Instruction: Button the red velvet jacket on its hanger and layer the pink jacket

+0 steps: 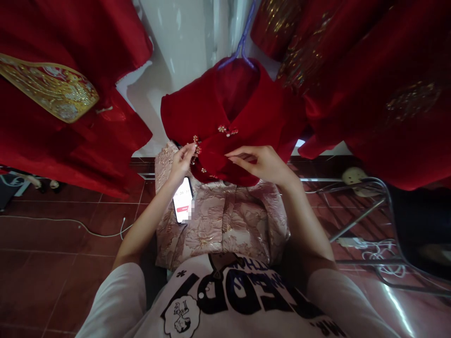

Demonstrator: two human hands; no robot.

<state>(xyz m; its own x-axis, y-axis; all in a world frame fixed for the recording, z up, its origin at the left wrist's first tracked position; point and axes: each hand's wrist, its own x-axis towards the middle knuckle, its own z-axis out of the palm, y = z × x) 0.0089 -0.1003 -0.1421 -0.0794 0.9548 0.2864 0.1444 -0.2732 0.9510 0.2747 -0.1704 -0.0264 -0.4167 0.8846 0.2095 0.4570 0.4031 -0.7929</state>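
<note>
A red garment (257, 105) with a V neck hangs on a purple wire hanger (242, 47), its lower part over my lap. Jewelled flower ornaments (227, 131) sit below the neckline, and more beads run down its left edge. My left hand (183, 160) pinches at a beaded ornament (196, 139) on that edge. Over the front of the garment, my right hand (260, 162) has its thumb and index fingertips close together; anything between them is too small to make out. Pinkish brocade fabric (207, 220) covers my lap, with a lit phone (182, 201) lying on it.
Red garments with gold embroidery hang at the left (70, 89) and right (338, 70). A metal-framed chair (387, 202) stands at the right, near coiled white cables (384, 258). A white cord (84, 227) crosses the tiled floor (45, 277) at left.
</note>
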